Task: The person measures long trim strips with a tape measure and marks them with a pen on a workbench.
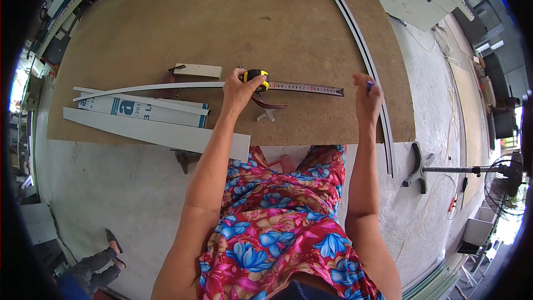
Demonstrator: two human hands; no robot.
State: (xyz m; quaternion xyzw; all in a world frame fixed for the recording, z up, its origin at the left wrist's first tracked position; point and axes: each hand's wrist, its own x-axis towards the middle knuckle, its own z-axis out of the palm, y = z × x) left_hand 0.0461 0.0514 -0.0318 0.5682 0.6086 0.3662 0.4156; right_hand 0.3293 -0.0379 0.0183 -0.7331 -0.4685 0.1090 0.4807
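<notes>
While taped, left hand (240, 90) on tape measure (256, 76)

1. One brown board (222, 16) serves as the work surface.
2. One yellow-and-black tape measure (256, 77) lies on it, with one blade (311, 88) pulled out.
3. Two hands are in view: one left hand (240, 90) on the tape measure and one right hand (367, 100) holding one blue pen (368, 84).
4. Two long thin strips: one white strip (150, 87) and one grey strip (361, 44).
5. Two flat white panels (161, 133), one of them printed (141, 109).
6. One small white block (197, 70).
7. One standing fan (502, 180) lies on the floor.
8. One other person's pair of feet (111, 250) shows at lower left.
</notes>
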